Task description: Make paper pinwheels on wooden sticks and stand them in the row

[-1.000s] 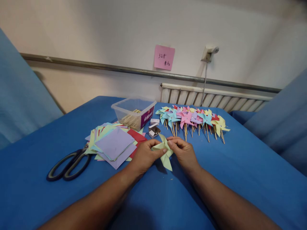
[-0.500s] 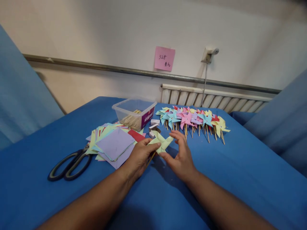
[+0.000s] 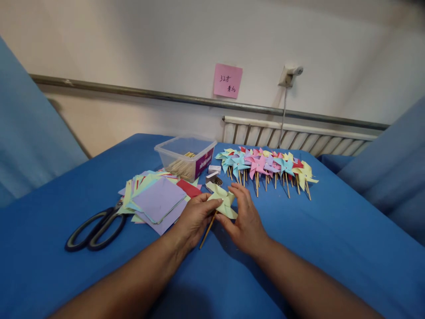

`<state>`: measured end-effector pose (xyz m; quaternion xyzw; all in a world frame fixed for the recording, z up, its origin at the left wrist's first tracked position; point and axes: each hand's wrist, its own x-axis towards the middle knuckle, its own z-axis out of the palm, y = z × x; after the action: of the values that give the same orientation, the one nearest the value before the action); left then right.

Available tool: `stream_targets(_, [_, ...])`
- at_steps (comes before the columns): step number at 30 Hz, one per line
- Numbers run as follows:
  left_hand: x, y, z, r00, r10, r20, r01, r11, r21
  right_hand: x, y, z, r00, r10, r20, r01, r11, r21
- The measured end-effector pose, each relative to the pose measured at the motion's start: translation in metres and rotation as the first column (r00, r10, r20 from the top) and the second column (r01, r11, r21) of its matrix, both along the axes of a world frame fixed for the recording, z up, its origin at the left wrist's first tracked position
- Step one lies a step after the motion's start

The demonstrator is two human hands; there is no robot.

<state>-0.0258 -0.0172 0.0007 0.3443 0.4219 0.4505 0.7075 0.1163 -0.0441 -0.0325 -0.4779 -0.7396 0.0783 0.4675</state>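
A pale green paper pinwheel [image 3: 227, 204] on a thin wooden stick [image 3: 207, 231] is between my two hands, over the table. My left hand [image 3: 196, 217] grips it from the left, its thumb pressed on the paper near the centre. My right hand [image 3: 247, 221] curls around the right side, thumb at the lower blade by the stick and fingers at the upper right blade. The stick slants down to the left below the paper. Just behind the pinwheel stands a small open box [image 3: 211, 178] with dark little pieces by it.
Left of my hands lies a pile of coloured paper squares [image 3: 159, 199], with black-handled scissors [image 3: 96, 230] beside it. A clear plastic tub [image 3: 181, 148] holds wooden sticks. Several finished pinwheels [image 3: 258, 165] lie in rows at the back right of the blue table [image 3: 318, 248].
The pinwheel has turned, and more of its stick shows below. My right fingers have moved in to the left, closer around the blades. My left hand stays nearly in place.
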Motion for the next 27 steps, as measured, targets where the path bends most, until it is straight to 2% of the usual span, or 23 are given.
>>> stream_targets(5, [0.001,-0.001,0.0,0.999,0.02,-0.033,-0.02,1.0,0.006,-0.001,-0.001,0.001,0.996,0.053,-0.072,-0.053,0.999,-0.005])
stream_targets(8, [0.001,0.0,-0.003,0.998,0.032,-0.045,-0.031,0.999,0.03,-0.003,0.002,-0.004,0.955,0.03,-0.296,-0.059,0.995,-0.087])
stream_targets(10, [0.0,0.001,-0.005,0.997,0.033,-0.075,-0.029,0.998,0.052,-0.005,0.004,-0.006,0.853,-0.04,-0.52,-0.085,0.973,-0.215])
stream_targets(12, [0.0,0.0,-0.007,0.993,0.025,-0.118,-0.016,0.997,0.078,-0.006,0.008,-0.006,0.702,-0.1,-0.705,-0.182,0.932,-0.314])
stream_targets(15, [0.001,-0.001,-0.007,0.988,-0.008,-0.156,0.024,0.995,0.099,-0.007,0.012,-0.002,0.504,-0.109,-0.857,-0.346,0.883,-0.316])
stream_targets(18, [0.002,-0.002,-0.003,0.992,-0.069,-0.109,0.077,0.995,0.067,-0.005,0.013,0.003,0.417,-0.116,-0.901,-0.408,0.862,-0.3])
stream_targets(23, [-0.001,-0.001,0.003,0.982,-0.158,0.102,0.164,0.984,-0.061,0.0,0.014,0.006,0.371,-0.16,-0.915,-0.439,0.838,-0.324])
stream_targets(27, [-0.003,0.001,0.004,0.98,-0.176,0.096,0.184,0.979,-0.087,0.002,0.013,0.007,0.353,-0.157,-0.922,-0.467,0.825,-0.319])
